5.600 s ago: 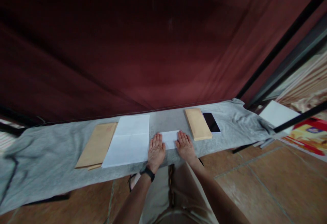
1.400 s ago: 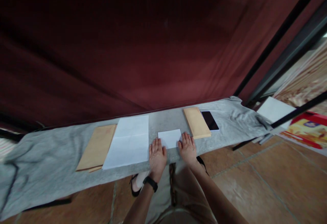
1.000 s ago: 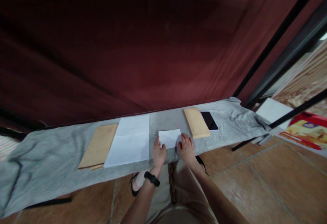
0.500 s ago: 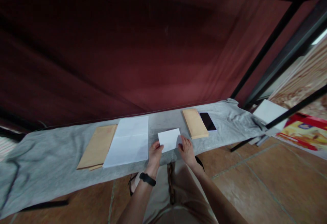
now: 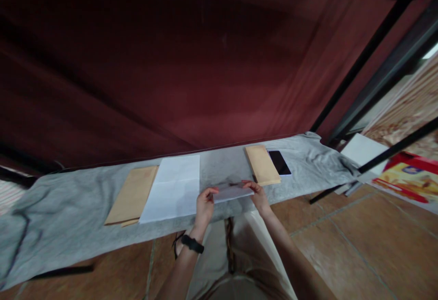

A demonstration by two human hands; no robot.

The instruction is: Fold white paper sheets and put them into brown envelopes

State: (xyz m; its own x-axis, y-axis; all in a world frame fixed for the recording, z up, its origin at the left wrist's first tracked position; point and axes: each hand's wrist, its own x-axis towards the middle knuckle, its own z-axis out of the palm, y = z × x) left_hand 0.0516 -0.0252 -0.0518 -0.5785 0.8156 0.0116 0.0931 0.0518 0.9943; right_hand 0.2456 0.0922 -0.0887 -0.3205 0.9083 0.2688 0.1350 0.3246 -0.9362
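A folded white sheet of paper (image 5: 233,192) is held between my two hands over the front part of the cloth. My left hand (image 5: 205,205) pinches its left end, with a dark band on that wrist. At the right end my right hand (image 5: 257,194) grips the paper with thumb and fingers. The sheet is tilted, and its near edge faces me. To the left lie white paper sheets (image 5: 173,188) with a crease across the middle, partly covering brown envelopes (image 5: 132,195).
Right of my hands, a stack of brown envelopes (image 5: 263,165) lies beside a dark-screened phone (image 5: 279,163). Grey cloth (image 5: 68,218) covers the narrow bench. A dark red curtain (image 5: 205,71) hangs behind it. At the right are a black metal frame (image 5: 359,69) and a colourful box (image 5: 410,179).
Both hands have moved apart along the paper. The folded sheet has been tilted and looks wider and flatter than before. My right hand has shifted to the right.
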